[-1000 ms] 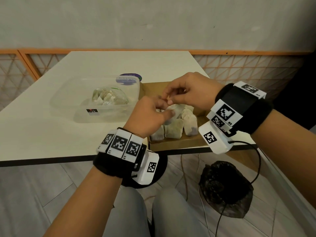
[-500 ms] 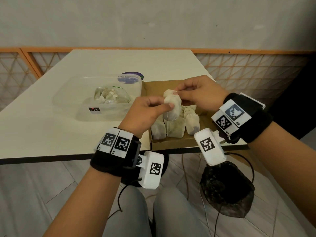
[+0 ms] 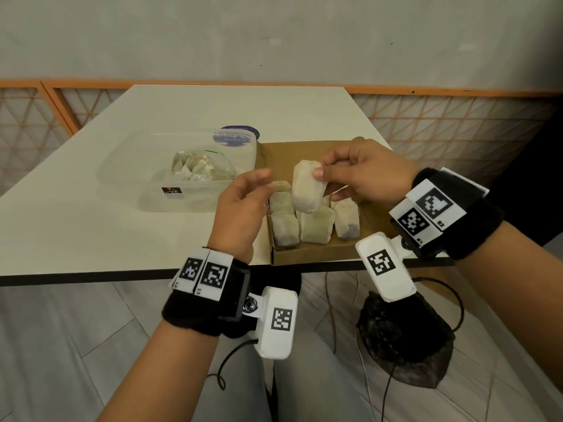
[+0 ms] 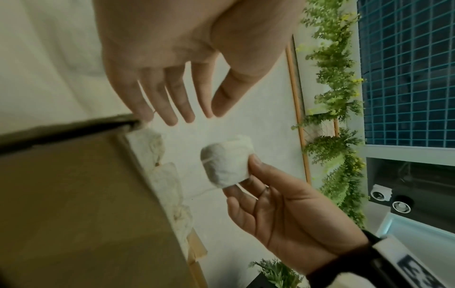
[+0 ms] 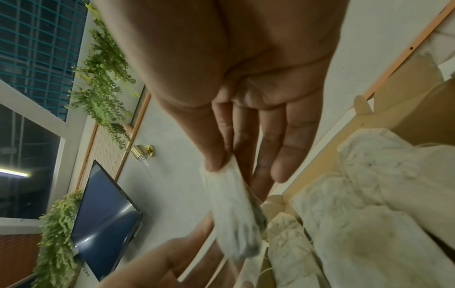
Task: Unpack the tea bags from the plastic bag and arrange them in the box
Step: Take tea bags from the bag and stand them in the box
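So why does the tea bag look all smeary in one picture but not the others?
In the right wrist view the held tea bag is smeared by motion blur and sits very close to the lens. The head view shows it sharp. The left wrist view is dim, with a slightly soft tea bag.

Pale grey plastered wall (image 3: 274,35) behind, topped along its lower part by an orange wooden rail (image 3: 457,88) over lattice panels (image 3: 441,123). Cream worktop (image 3: 91,226) with a dark front edge. Light grey floor tiles (image 3: 76,345) below, a black bag (image 3: 405,339) resting on them. Seen from the wrists: hanging green foliage (image 4: 335,109), a teal grid panel (image 4: 406,68), a dark screen (image 5: 103,220), a brass wall lamp (image 5: 144,153).
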The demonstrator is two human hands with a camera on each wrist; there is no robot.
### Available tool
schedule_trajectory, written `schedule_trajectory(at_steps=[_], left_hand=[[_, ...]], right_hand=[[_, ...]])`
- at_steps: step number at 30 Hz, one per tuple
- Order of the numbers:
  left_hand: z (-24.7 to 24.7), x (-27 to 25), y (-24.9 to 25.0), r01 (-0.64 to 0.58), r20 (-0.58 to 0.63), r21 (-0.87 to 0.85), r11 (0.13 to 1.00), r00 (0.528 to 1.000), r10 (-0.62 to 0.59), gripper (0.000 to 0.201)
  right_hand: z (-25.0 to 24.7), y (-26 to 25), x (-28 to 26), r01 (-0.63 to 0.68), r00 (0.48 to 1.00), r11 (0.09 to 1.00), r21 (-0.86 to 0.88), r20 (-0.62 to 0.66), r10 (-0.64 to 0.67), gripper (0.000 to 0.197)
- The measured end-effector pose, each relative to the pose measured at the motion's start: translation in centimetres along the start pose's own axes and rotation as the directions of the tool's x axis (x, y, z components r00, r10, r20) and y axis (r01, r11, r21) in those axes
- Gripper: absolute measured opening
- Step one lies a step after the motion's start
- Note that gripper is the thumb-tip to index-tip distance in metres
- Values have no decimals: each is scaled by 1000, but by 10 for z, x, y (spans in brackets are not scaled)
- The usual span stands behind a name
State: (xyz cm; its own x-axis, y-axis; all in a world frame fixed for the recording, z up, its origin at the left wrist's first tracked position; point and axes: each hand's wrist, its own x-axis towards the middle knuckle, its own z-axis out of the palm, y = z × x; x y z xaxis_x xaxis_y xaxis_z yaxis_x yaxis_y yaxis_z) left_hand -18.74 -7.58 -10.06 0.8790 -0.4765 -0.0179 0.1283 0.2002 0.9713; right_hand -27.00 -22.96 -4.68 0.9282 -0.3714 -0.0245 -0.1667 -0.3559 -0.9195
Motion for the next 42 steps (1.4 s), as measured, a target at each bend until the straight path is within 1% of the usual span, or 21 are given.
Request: schedule_trajectory(at_steps=[1, 3, 5, 6, 8, 10, 12, 14, 16, 18, 19, 21, 22, 23, 25, 27, 28, 32, 35, 39, 42], left_hand=[[0, -3, -1, -4, -23, -31, 1000, 1000, 3, 18], [5, -9, 0, 5, -8, -79, 997, 1000, -6, 14], [14, -16, 2, 91, 100, -126, 988, 992, -79, 14], [19, -19, 3, 154, 177, -135, 979, 976, -130, 22], [29, -25, 2, 278, 316, -109, 954, 920, -232, 37], [36, -31, 0, 352, 395, -53, 935, 867, -304, 32], [40, -36, -4, 359, 425, 22, 933, 841, -334, 25], [40, -39, -5, 312, 415, 59, 948, 856, -307, 22], [35, -38, -1, 216, 337, 18, 976, 918, -209, 15], [25, -31, 5, 112, 163, -58, 992, 981, -102, 11], [18, -26, 7, 73, 60, -70, 995, 996, -69, 13], [3, -14, 5, 40, -97, 2, 999, 995, -39, 15], [-3, -8, 3, 51, -127, 86, 995, 991, -40, 21], [-9, -3, 0, 84, -120, 178, 980, 991, -63, 28], [-15, 6, -5, 169, -56, 369, 914, 986, -160, 37], [-15, 10, -5, 189, 0, 538, 822, 975, -224, 33], [-14, 13, -4, 172, 17, 595, 785, 974, -226, 27], [-9, 22, 2, 97, 39, 743, 662, 981, -188, 37], [-10, 25, 2, 11, 88, 831, 556, 984, -152, 31], [-5, 22, 7, -107, 164, 823, 558, 985, -52, 32], [4, 15, 11, -199, 258, 794, 575, 966, -21, 45]], right_hand=[[-1, -1, -1, -4, 1000, 1000, 0, 8, 4, 4], [-1, -2, -1, -3, 1000, 1000, 11, 7, 3, 4], [0, -5, 1, 4, 1000, 999, 37, -17, -3, 5], [0, -7, 2, 10, 999, 999, 43, -31, -9, 7], [0, -10, 5, 21, 998, 999, 40, -67, -18, 9], [-1, -12, 9, 35, 992, 999, 38, -120, -30, 9], [-5, -13, 12, 53, 983, 998, 15, -176, -50, 10], [-9, -10, 13, 56, 977, 998, -36, -202, -62, 9], [-12, -6, 13, 46, 978, 996, -75, -197, -60, 8], [-14, 1, 10, 38, 984, 996, -85, -172, -53, 8], [-13, 6, 8, 35, 986, 996, -84, -161, -48, 9], [-10, 17, 4, 25, 989, 997, -68, -145, -35, 6], [-7, 22, 1, 22, 990, 999, -43, -140, -28, 3], [-4, 29, -1, 22, 990, 1000, -10, -142, -23, 2], [2, 40, -4, 32, 988, 998, 47, -156, -24, 2], [6, 50, -6, 54, 983, 995, 85, -179, -38, 5], [8, 53, -6, 65, 981, 992, 110, -186, -44, 5], [10, 64, -6, 103, 979, 982, 157, -190, -73, 3], [12, 70, -6, 103, 982, 978, 182, -174, -72, 6], [14, 76, -6, 93, 985, 965, 244, -163, -54, 4], [13, 76, -5, 109, 981, 971, 213, -181, -70, 5]])
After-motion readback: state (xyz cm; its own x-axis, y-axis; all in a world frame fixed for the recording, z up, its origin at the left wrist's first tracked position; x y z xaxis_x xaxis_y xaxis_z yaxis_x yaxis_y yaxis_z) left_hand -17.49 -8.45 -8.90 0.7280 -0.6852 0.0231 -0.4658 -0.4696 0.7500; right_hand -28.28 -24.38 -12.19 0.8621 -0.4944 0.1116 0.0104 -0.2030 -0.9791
